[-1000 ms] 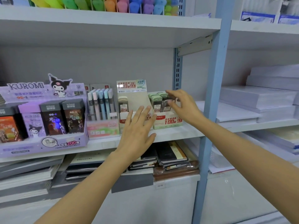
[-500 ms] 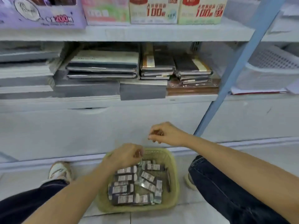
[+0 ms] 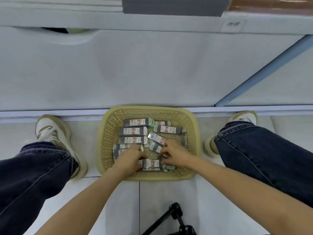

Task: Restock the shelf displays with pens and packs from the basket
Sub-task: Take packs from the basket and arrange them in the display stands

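Packs (image 3: pixel 133 131): we see flat dark grey packs with white and red labels, all lying loose inside the basket. Most lie crosswise in rough rows, and a few are tilted at angles near the middle.
Basket (image 3: pixel 105 138): a yellow-green plastic basket with latticed walls. It stands on the tiled floor (image 3: pixel 118 209) between the person's feet, with its far rim against the foot of the shelf unit.
Left hand (image 3: pixel 130 156): it is lowered into the near left part of the basket, with fingers curled down over the packs there. We cannot tell whether the grip closes on any of them.
Right hand (image 3: pixel 174 153): it is lowered into the near right part. Its fingers are curled tight, and we see the end of one of the packs pinched between thumb and fingers.
Near pack (image 3: pixel 151 164): it lies crosswise by the near wall, between the two hands. The left hand covers its left end.
Shoes: we note a tan and white left shoe (image 3: pixel 50 131) and right shoe (image 3: pixel 243 117), one on each side of the basket.
Jeans (image 3: pixel 262 150): dark blue, on bent legs.
Shelf unit: we see a white base panel (image 3: pixel 135 65) behind the basket, a blue upright (image 3: pixel 264 72) slanting at the right, and a small label (image 3: pixel 233 24) on the shelf edge above.
Black stand (image 3: pixel 176 216): it rests on the floor at the bottom edge, and only part of it is in view.
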Demonstrator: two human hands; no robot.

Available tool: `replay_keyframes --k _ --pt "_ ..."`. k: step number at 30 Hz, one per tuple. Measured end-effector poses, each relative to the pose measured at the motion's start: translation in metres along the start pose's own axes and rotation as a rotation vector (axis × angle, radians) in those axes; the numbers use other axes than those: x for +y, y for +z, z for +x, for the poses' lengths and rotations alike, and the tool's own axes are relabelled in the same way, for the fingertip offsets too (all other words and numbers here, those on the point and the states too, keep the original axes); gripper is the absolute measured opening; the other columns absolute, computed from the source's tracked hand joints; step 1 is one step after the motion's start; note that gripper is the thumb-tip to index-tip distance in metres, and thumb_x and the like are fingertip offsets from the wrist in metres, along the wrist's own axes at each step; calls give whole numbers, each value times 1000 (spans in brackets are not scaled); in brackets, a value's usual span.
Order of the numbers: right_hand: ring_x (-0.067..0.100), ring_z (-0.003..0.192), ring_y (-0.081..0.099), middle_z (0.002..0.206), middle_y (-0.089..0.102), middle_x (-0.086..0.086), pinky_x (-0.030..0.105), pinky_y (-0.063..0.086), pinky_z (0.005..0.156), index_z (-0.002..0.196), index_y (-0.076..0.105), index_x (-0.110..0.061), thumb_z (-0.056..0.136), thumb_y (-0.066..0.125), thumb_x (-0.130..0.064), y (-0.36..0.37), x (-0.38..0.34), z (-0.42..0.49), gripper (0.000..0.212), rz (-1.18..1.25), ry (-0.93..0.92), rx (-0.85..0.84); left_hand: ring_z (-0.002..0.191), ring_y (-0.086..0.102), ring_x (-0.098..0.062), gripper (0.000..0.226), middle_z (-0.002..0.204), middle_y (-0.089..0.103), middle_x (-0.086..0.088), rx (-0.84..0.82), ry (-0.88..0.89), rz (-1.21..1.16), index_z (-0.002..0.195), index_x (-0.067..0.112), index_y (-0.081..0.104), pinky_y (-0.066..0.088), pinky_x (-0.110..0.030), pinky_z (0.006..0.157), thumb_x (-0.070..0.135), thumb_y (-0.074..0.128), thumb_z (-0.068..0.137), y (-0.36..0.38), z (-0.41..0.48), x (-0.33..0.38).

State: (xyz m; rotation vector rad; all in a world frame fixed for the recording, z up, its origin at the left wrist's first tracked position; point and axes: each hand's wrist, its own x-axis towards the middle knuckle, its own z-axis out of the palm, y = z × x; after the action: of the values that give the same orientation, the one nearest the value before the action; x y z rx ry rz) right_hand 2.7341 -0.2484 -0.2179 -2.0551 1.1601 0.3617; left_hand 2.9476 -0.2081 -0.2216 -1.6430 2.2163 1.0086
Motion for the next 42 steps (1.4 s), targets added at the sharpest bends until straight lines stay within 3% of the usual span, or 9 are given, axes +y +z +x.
replay_keyframes --k 6,10,13,18,23,28,34,39,42 --pt "18 103 42 110 48 2 39 47 82 101 69 -17 80 75 -35 10 -6 6 29 -88 -3 -7 94 52 -12 17 98 50 6 48 -3 -151 92 24 68 48 -34 78 26 77 78 -2 3 -3" --pt "18 96 57 100 64 3 37 49 83 95 68 -15 85 71 -21 1 -4 4 12 190 3 53 87 55 -12 16 89 55 11 89 -31 -257 83 30 60 47 -31 74 25 75 80 -6 0 -3" --pt "20 90 62 96 68 7 32 48 80 96 66 -12 88 69 -17 -13 -3 0 10 513 52 105 89 62 -15 17 96 69 8 99 -92 -431 95 26 52 48 -33 77 27 68 89 -13 0 -4" --pt "14 93 67 97 71 2 28 52 85 102 69 -13 89 68 -20 -22 -4 -2 15 696 18 139 86 64 -15 25 97 71 1 -55 -5 -667 118 21 61 49 -31 78 26 63 94 -22 -5 -2" --pt "14 100 60 112 61 -2 31 51 89 115 61 -17 88 68 -26 -21 11 -2 29 414 125 319 88 66 -13 18 91 73 0 8 -91 -853 103 8 61 51 -37 86 25 61 96 -22 -11 -9" --pt "23 128 40 139 41 5 33 34 108 144 36 -18 77 79 -25 -1 15 -5 79 116 166 168 65 66 -5 21 79 69 -8 50 -158 -1025 110 0 52 51 -16 59 19 54 99 -19 -17 0" --pt "28 121 49 135 40 10 35 42 98 135 38 -12 67 87 -19 20 5 2 85 277 288 296 56 61 -9 17 76 59 -5 57 -221 -1052 102 5 51 45 -27 46 20 44 103 -17 -16 7" --pt "24 113 59 121 63 6 13 40 76 125 54 -9 78 80 -22 15 13 5 56 381 265 246 55 60 -9 6 68 61 1 82 -258 -1077 100 16 51 41 -29 50 21 47 102 -12 -12 4" --pt "18 115 59 122 65 1 20 42 86 129 57 -15 87 71 -21 0 19 3 45 603 197 236 54 59 -10 6 67 61 0 143 -303 -1148 105 15 51 47 -30 52 19 48 102 -10 -9 4"
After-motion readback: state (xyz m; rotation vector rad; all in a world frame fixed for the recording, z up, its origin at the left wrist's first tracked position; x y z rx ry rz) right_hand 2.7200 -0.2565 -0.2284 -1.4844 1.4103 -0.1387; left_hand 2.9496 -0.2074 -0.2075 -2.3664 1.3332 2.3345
